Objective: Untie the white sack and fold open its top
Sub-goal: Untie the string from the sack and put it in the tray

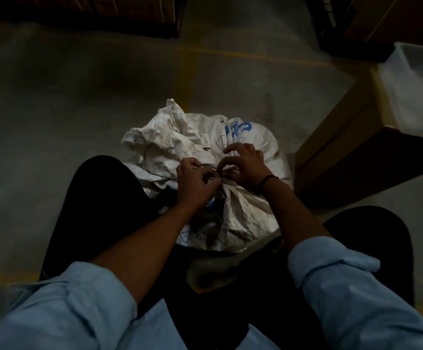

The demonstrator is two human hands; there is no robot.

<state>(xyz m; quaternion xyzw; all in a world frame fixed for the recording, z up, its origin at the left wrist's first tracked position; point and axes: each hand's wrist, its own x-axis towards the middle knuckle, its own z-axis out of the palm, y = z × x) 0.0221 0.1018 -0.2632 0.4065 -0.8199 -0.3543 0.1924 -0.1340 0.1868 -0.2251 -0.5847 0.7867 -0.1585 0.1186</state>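
Note:
A white woven sack with blue print stands on the concrete floor between my knees. Its neck is gathered and bound by a tie near the middle. The loose top of the sack flops away to the far left. My left hand has its fingers curled and pinches the tie from the left. My right hand, with a dark band on the wrist, pinches the same knot from the right, index finger raised. The knot itself is mostly hidden by my fingers.
A brown cardboard box stands close on the right with a clear plastic tub on top. Dark pallets or racks line the far edge. Yellow floor lines cross the grey concrete beyond the sack. My dark-trousered knees flank the sack.

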